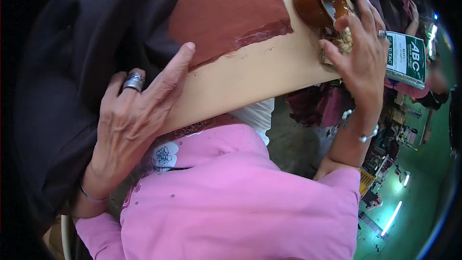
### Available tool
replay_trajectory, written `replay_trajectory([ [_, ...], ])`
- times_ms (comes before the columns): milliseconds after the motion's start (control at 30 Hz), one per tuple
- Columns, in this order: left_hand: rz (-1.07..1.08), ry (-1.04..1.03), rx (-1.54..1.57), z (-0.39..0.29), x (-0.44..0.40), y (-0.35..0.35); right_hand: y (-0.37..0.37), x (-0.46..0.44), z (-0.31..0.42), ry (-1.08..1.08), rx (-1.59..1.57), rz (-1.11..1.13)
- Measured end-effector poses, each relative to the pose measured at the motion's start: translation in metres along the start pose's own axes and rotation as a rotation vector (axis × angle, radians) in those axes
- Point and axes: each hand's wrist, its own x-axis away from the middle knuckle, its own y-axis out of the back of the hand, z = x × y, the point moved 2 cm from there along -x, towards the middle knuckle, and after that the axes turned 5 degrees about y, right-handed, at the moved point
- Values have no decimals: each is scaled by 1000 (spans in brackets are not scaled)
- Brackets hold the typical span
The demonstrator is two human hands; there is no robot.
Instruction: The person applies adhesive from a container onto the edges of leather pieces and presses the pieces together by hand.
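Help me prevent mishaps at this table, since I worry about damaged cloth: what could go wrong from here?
The spread right hand is close to the brown mug; a careless sweep might tip it. I cannot tell whether it holds liquid.

The reddish-brown cloth has a ragged edge, with loose threads nearby on the table, so it might fray further.

The dark cloth hangs past the table's edge, so its weight might drag it down.

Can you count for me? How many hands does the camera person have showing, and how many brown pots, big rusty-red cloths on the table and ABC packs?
Left hand and right hand: 2
Brown pot: 1
Big rusty-red cloth: 1
ABC pack: 1
Total: 5
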Motion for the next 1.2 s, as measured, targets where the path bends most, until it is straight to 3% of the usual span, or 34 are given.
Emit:
replay_trajectory([
  [100, 55, -5, -5, 0, 1, 1, 2, 4, 49, 33, -17, 10],
  [267, 115, -30, -62, -2, 2, 3, -28, 12, 92, 12, -636, 126],
  [367, 152, -20, -103, -4, 1, 5, -43, 15, 95, 12, -593, 169],
  [467, 89, -9, -95, -4, -1, 7, -43, 17, 100, 36, -13, 138],
  [600, 62, 24, -70, -4, -3, 6, -36, 21, 124, 157, -5, 142],
  [700, 158, 63, 0, -1, 2, 3, -33, 22, 121, 197, -49, 97],
  [867, 144, 113, 61, 3, 8, 8, -42, 16, 92, 143, 199, 115],
  [1200, 184, 130, 85, 3, 9, 9, -34, 19, 142, 270, 74, 69],
])
